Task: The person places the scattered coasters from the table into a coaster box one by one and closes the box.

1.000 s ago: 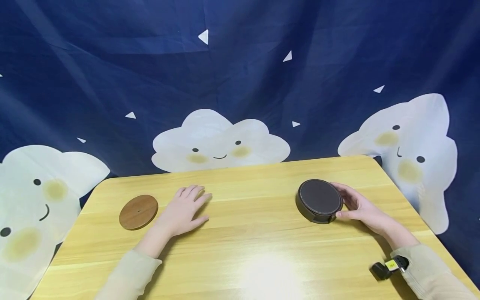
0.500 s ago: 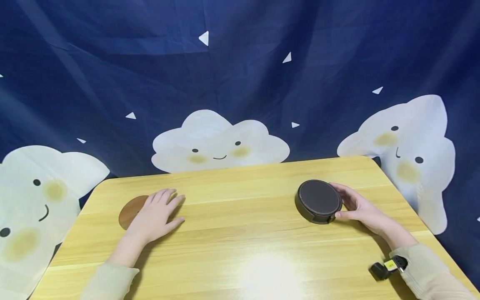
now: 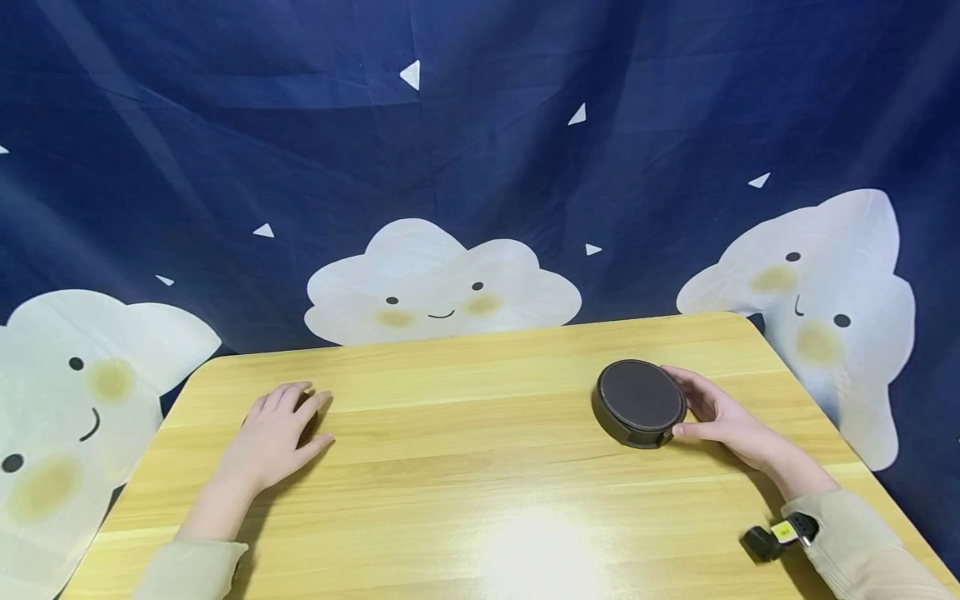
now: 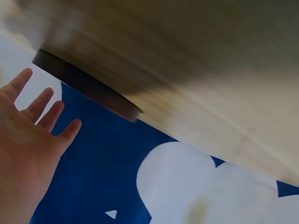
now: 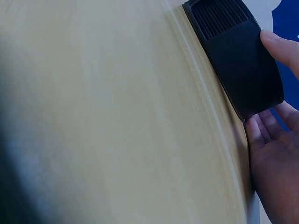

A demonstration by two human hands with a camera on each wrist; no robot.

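Observation:
A round wooden coaster (image 4: 88, 86) lies flat on the table at the left, seen edge-on in the left wrist view. My left hand (image 3: 264, 442) is over it with fingers spread, hiding most of it in the head view. In the left wrist view those fingers look extended, with a gap between them and the coaster's edge. On the right, a round black coaster holder (image 3: 641, 395) with a stitched top stands on the table. My right hand (image 3: 723, 421) grips its right side, thumb at the near side and fingers behind. Its side opening shows a ribbed stack (image 5: 222, 16) in the right wrist view.
The light wooden table (image 3: 465, 450) has rounded back corners. Behind it hangs a dark blue curtain (image 3: 487, 150) printed with smiling clouds. A small black device (image 3: 780, 533) with a yellow label is worn at the right sleeve.
My left hand has moved left, from beside the wooden coaster to over it, covering most of it. My right hand and the black coaster holder have stayed put.

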